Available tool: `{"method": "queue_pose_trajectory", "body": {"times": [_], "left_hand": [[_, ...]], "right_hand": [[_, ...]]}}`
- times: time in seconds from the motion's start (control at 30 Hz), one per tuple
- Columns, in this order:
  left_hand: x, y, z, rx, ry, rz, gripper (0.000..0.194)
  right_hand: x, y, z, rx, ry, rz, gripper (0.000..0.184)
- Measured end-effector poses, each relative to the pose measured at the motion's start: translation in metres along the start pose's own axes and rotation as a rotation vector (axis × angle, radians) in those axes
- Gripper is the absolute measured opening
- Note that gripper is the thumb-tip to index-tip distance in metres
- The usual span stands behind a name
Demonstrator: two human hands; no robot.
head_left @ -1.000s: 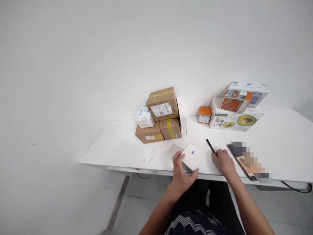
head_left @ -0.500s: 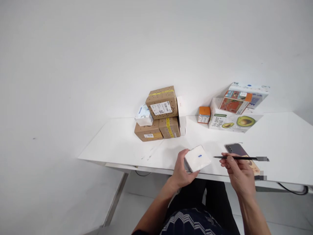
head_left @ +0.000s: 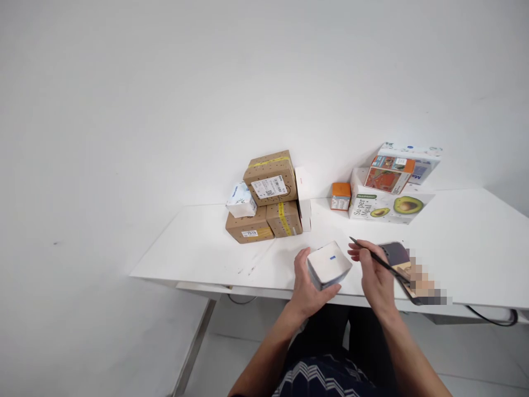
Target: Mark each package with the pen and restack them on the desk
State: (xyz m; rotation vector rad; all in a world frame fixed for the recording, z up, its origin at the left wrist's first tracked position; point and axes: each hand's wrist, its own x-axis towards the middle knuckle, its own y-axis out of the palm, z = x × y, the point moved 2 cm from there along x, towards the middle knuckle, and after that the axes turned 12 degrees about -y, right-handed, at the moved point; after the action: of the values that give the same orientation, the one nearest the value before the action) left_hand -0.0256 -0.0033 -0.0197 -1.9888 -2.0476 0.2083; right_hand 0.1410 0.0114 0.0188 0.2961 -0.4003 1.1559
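Note:
My left hand (head_left: 308,286) grips a small white box (head_left: 329,263) from its left and near sides, above the table's front edge. A short blue mark (head_left: 333,257) shows on the box's pale top face. My right hand (head_left: 376,275) pinches a slim black pen (head_left: 379,259), its pointed end toward the box but apart from it. Beneath and to the right of this hand lies a smartphone (head_left: 392,252), back side up, partly covered by the pen and by blurring.
Brown cardboard boxes (head_left: 268,187) are stacked at the back, with a small white-blue box (head_left: 242,201) and a tall white box (head_left: 303,198) against them. Right of these stand an orange box (head_left: 341,196) and an avocado-printed box (head_left: 384,207) with more boxes on top. The white table (head_left: 198,242) meets the wall.
My right hand has moved left, closer to the white box, and the pen now slants with its tip up and left. The white box has tilted, showing more of its near side.

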Motion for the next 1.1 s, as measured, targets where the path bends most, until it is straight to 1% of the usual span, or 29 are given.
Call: {"method": "queue_pose_trajectory", "body": {"times": [0.07, 0.1, 0.13, 0.23, 0.27, 0.3, 0.37, 0.4, 0.43, 0.47, 0.5, 0.57, 0.6, 0.63, 0.67, 0.7, 0.73, 0.77, 0.8, 0.9, 0.97, 1.03, 1.1], "left_hand": [[0.001, -0.002, 0.001, 0.067, 0.019, -0.033, 0.089], [0.003, -0.003, 0.001, 0.093, 0.058, -0.048, 0.086], [0.004, -0.004, 0.001, 0.121, 0.125, -0.063, 0.083], [0.007, -0.007, 0.001, 0.265, 0.428, -0.082, 0.079], [0.007, -0.007, 0.003, 0.323, 0.504, -0.062, 0.08], [0.005, -0.007, 0.005, 0.371, 0.551, -0.025, 0.082], [0.0, -0.006, 0.011, 0.384, 0.562, 0.066, 0.083], [-0.003, -0.006, 0.014, 0.342, 0.533, 0.089, 0.082], [-0.006, -0.007, 0.017, 0.277, 0.478, 0.075, 0.079], [-0.007, -0.009, 0.021, 0.203, 0.385, 0.02, 0.073], [-0.007, -0.011, 0.025, 0.133, 0.248, -0.062, 0.064], [-0.004, -0.016, 0.035, 0.016, -0.102, -0.215, 0.05], [0.0, -0.017, 0.04, -0.036, -0.271, -0.238, 0.05], [0.003, -0.016, 0.044, -0.089, -0.411, -0.216, 0.053], [0.008, -0.015, 0.048, -0.145, -0.509, -0.153, 0.059], [0.012, -0.012, 0.051, -0.203, -0.569, -0.071, 0.065], [0.015, -0.01, 0.052, -0.252, -0.593, 0.006, 0.069], [0.018, -0.007, 0.053, -0.287, -0.585, 0.056, 0.07], [0.019, -0.004, 0.052, -0.304, -0.551, 0.075, 0.07], [0.018, 0.001, 0.039, -0.258, -0.365, 0.02, 0.067], [0.013, 0.003, 0.026, -0.217, -0.213, -0.014, 0.063], [0.008, 0.004, 0.012, -0.183, -0.05, -0.052, 0.057], [0.004, 0.005, 0.004, -0.15, 0.066, -0.098, 0.052]], "right_hand": [[-0.002, 0.005, -0.007, -0.026, 0.043, 0.082, 0.03], [-0.004, 0.007, -0.01, -0.011, 0.066, 0.101, 0.031], [-0.005, 0.007, -0.012, 0.021, 0.086, 0.098, 0.031], [-0.011, 0.004, -0.016, 0.138, 0.119, 0.037, 0.03], [-0.013, 0.002, -0.018, 0.157, 0.127, 0.019, 0.03], [-0.014, 0.0, -0.021, 0.158, 0.14, 0.011, 0.031], [-0.017, -0.005, -0.029, 0.121, 0.187, 0.009, 0.033], [-0.018, -0.006, -0.033, 0.091, 0.213, 0.01, 0.034], [-0.018, -0.008, -0.038, 0.059, 0.235, 0.012, 0.035], [-0.018, -0.009, -0.043, 0.028, 0.25, 0.015, 0.036], [-0.017, -0.009, -0.047, 0.003, 0.262, 0.024, 0.036], [-0.013, -0.007, -0.057, -0.027, 0.281, 0.069, 0.038], [-0.011, -0.004, -0.061, -0.037, 0.284, 0.109, 0.039], [-0.008, -0.001, -0.065, -0.052, 0.274, 0.163, 0.04], [-0.005, 0.004, -0.067, -0.073, 0.252, 0.222, 0.04], [-0.003, 0.008, -0.069, -0.1, 0.223, 0.279, 0.039], [-0.001, 0.012, -0.07, -0.128, 0.194, 0.326, 0.038], [0.0, 0.015, -0.07, -0.15, 0.169, 0.362, 0.036], [0.0, 0.017, -0.068, -0.16, 0.147, 0.379, 0.035], [-0.003, 0.017, -0.058, -0.137, 0.071, 0.351, 0.031], [-0.005, 0.011, -0.051, -0.101, 0.033, 0.272, 0.029], [-0.008, 0.005, -0.049, -0.068, 0.031, 0.173, 0.028], [-0.01, 0.001, -0.05, -0.068, 0.041, 0.105, 0.029]]}}
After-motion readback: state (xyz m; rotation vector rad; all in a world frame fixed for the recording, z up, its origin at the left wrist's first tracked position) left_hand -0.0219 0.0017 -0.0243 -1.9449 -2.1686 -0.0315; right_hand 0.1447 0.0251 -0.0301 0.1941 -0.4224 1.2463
